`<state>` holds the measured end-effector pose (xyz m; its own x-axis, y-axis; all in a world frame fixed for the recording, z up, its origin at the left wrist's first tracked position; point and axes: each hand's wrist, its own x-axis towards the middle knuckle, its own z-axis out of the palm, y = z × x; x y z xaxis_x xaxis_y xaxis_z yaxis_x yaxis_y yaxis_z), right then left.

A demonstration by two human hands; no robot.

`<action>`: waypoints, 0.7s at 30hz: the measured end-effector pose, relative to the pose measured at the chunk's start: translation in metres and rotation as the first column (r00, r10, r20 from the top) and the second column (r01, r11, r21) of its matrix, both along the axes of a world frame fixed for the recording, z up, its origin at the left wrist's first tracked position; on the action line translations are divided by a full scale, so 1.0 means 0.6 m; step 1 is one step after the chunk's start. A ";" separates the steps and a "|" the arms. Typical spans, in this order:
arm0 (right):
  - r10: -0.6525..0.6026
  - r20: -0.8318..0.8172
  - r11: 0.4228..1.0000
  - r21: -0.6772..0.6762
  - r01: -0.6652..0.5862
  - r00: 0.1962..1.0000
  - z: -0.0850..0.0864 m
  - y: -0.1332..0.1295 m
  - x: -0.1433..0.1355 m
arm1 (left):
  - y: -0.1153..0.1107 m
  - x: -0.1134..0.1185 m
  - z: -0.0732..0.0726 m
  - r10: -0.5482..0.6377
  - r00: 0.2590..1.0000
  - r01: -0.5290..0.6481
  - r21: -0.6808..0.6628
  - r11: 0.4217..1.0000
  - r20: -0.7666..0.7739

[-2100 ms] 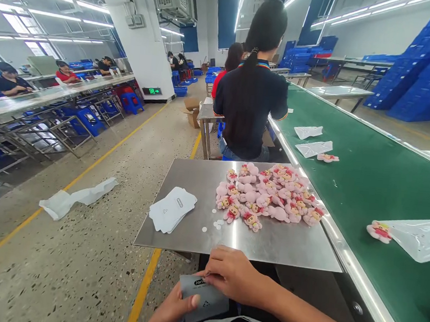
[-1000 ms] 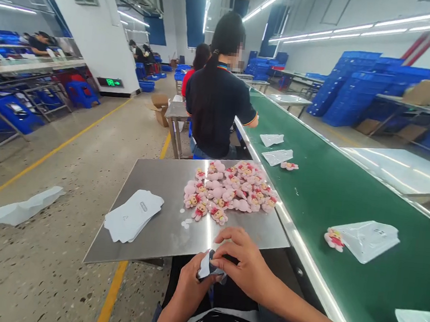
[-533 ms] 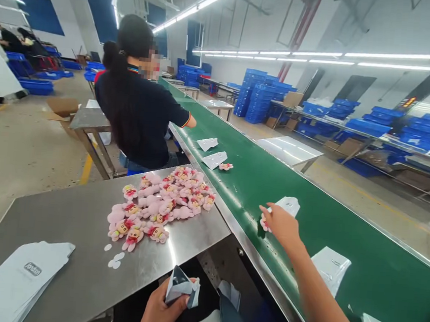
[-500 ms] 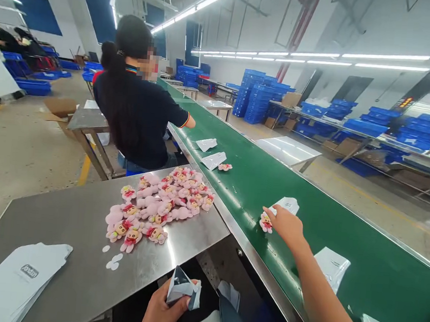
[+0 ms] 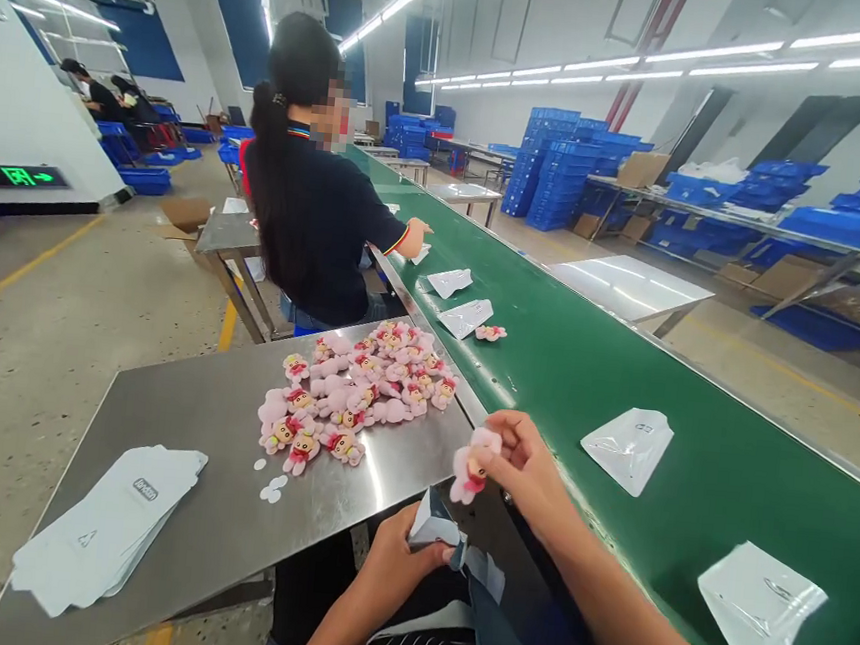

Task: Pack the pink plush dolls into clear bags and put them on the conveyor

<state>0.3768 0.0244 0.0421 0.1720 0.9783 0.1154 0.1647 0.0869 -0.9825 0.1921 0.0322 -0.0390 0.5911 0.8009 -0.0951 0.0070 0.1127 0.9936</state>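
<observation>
My left hand (image 5: 398,566) grips a white pouch (image 5: 433,524) whose dark inside shows at its gaping mouth, low in front of my lap. Just above and to the right, my right hand (image 5: 527,462) pinches a small pink plush doll (image 5: 472,470) with a red front, held apart from the pouch. A heap of similar plush dolls (image 5: 333,394) lies on the metal table (image 5: 217,515). Beside the heap are several white round discs (image 5: 274,490). Toward the table's left corner rests a stack of flat white pouches (image 5: 111,526) with printing.
A green conveyor belt (image 5: 546,373) runs along the right, carrying pouches such as one pouch (image 5: 628,448) and a single doll (image 5: 490,333). A co-worker (image 5: 319,212) sits beyond the table, one arm over the belt. Blue crates (image 5: 555,178) stand stacked behind.
My right hand has lifted the plush doll off the belt and brought it left, close to the pouch in my left hand. The view has shifted left. The co-worker's arm reaches further over the belt.
</observation>
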 end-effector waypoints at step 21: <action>0.148 0.637 0.987 -0.147 -0.070 0.756 -0.028 -0.070 -0.066 | -0.043 -0.023 -0.033 0.056 0.985 -0.014 -0.253 0.967 0.160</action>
<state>0.3370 -0.0179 0.0253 -0.0136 0.9985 0.0533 0.7575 0.0451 -0.6513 0.1783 0.0062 -0.0588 0.5874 0.7846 -0.1982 -0.1628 0.3545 0.9208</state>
